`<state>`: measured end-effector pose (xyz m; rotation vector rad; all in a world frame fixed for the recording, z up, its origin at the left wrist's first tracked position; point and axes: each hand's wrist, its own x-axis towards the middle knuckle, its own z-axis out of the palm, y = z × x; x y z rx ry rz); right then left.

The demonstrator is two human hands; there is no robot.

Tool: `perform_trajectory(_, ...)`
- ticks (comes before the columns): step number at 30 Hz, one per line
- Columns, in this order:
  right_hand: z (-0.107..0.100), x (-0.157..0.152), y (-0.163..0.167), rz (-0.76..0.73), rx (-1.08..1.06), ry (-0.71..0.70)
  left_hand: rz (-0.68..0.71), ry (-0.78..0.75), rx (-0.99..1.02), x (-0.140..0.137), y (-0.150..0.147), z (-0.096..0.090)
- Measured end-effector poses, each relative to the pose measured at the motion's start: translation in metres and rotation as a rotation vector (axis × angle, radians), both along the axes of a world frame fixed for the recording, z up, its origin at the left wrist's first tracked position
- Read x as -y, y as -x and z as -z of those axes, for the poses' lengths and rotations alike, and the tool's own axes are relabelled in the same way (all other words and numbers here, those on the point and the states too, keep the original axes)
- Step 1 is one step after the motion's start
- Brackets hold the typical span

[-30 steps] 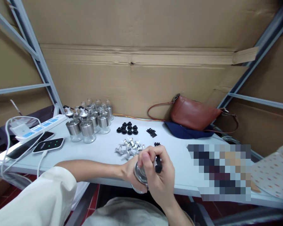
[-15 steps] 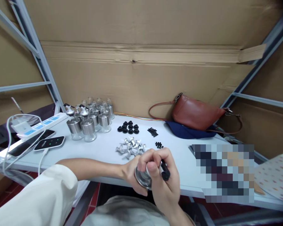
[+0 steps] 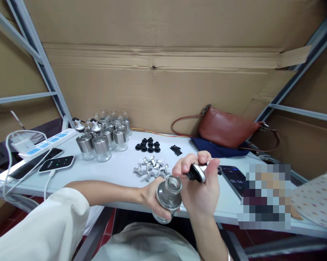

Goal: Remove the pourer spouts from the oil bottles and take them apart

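Observation:
My left hand (image 3: 152, 197) is wrapped round a glass bottle (image 3: 171, 194) whose bare, uncapped mouth tilts up toward me. To the right of that mouth, my right hand (image 3: 203, 192) grips a pourer stopper (image 3: 200, 173) with a black ribbed plug and a silvery collar; the plug points left, apart from the bottle. Just beyond my hands lies a pile of silvery spout pieces (image 3: 151, 168). Behind them are several black stopper plugs (image 3: 148, 145) and a small heap of flat black pieces (image 3: 176, 150).
Several glass bottles with metal sleeves (image 3: 119, 139) stand at the back left, two in front with spouts fitted. A power strip (image 3: 53, 143) and phone-like devices (image 3: 57, 164) with white cables lie left. A brown handbag (image 3: 225, 127) sits back right; a phone (image 3: 232, 179) lies right.
My right hand has moved up and right with the pourer stopper, which is now clear of the bottle. The bottle's mouth has come into view, with my left hand still around it.

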<state>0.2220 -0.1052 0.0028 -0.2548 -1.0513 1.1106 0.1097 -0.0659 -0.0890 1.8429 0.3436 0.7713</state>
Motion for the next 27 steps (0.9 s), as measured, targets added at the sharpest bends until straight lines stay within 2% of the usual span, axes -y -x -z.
perform_trajectory(3,0.006,-0.004,-0.007,0.079,-0.123,0.144,0.092,0.004,0.128,0.001,-0.001,-0.004)
perform_trajectory(6,0.027,-0.005,-0.022,0.281,-0.246,0.239,0.024,-0.114,0.258,0.005,-0.001,-0.019)
perform_trajectory(8,0.045,-0.006,-0.033,0.428,-0.229,0.351,-0.007,-0.231,0.336,0.009,0.004,-0.043)
perform_trajectory(10,0.063,-0.009,-0.042,0.514,-0.186,0.473,-0.062,-0.351,0.32,0.011,0.017,-0.079)
perform_trajectory(13,0.081,-0.015,-0.045,0.539,-0.142,0.569,-0.303,-0.515,0.133,0.013,0.047,-0.136)
perform_trajectory(15,0.087,-0.018,-0.044,0.528,-0.089,0.605,-0.497,-0.561,0.001,0.012,0.071,-0.165)
perform_trajectory(17,0.089,-0.02,-0.041,0.506,-0.015,0.631,-0.717,-0.573,-0.173,0.012,0.092,-0.183)
perform_trajectory(19,0.09,-0.02,-0.041,0.475,0.065,0.635,-0.866,-0.576,-0.418,0.01,0.109,-0.193)
perform_trajectory(22,0.091,-0.019,-0.042,0.424,0.171,0.619,-0.903,-0.568,-0.791,0.001,0.125,-0.199)
perform_trajectory(24,0.092,-0.017,-0.043,0.412,0.21,0.636,-0.843,-0.559,-0.969,-0.009,0.131,-0.2)
perform_trajectory(27,0.093,-0.017,-0.045,0.383,0.255,0.69,-0.737,-0.58,-1.116,-0.028,0.137,-0.197)
